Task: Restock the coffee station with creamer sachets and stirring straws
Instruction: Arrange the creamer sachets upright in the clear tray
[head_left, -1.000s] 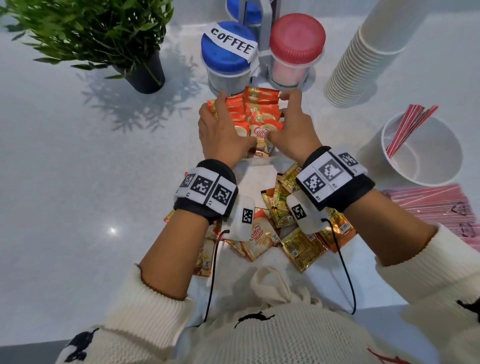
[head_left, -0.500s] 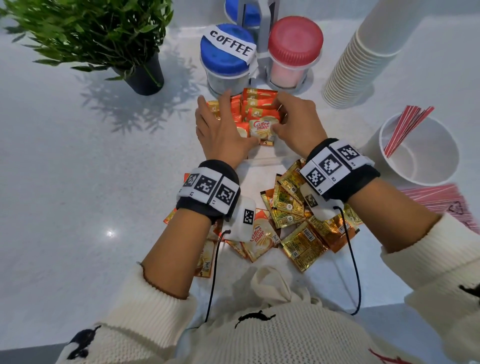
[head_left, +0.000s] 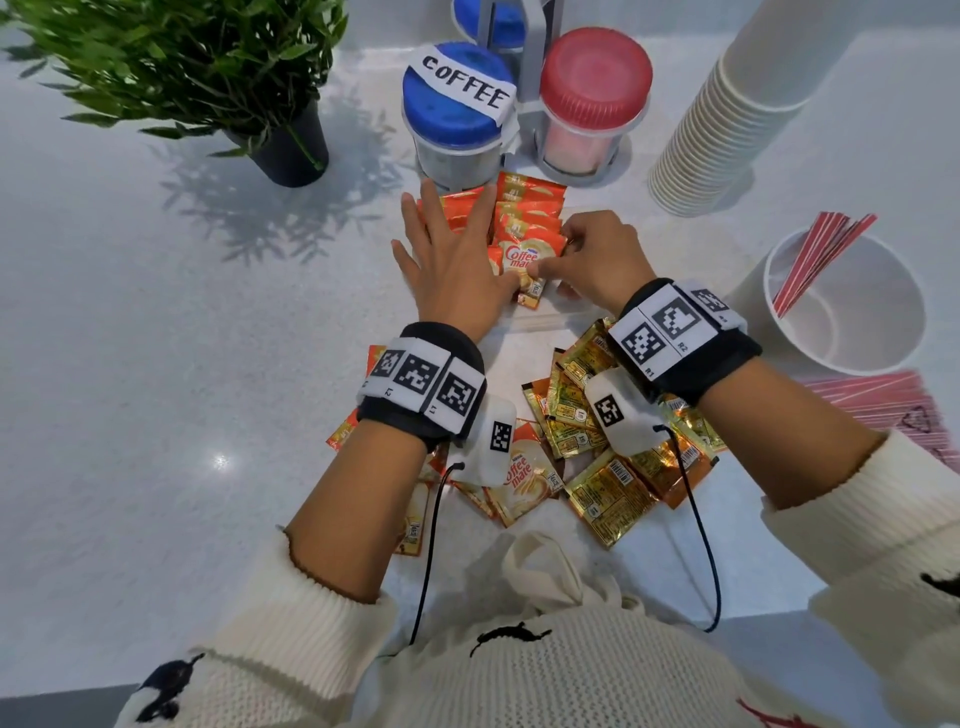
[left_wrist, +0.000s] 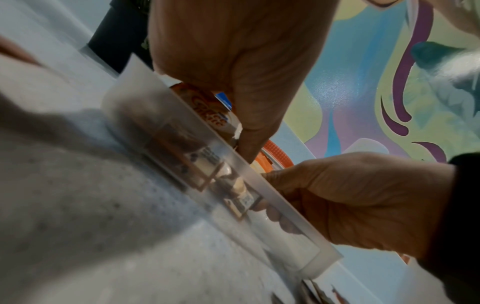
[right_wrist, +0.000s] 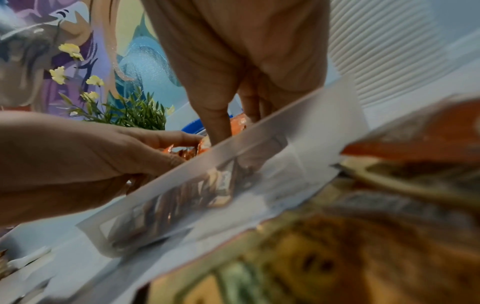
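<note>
White counter (head_left: 130, 364): clear tray (left_wrist: 259, 174) of Coffee-mate sachets (head_left: 524, 228) lies dead ahead, row running away from body. Left hand (head_left: 452, 270) flat, fingers spread on row; right hand (head_left: 597, 260) pinches front sachet. Loose sachets (head_left: 613, 488) nearer, under wrists.

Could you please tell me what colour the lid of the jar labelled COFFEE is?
Blue; the lid shows best in the head view.

Glossy foil sachets (head_left: 613, 488) (crinkled) on a smooth speckled counter (head_left: 156, 364), paper cups (head_left: 727, 119) matt
</note>
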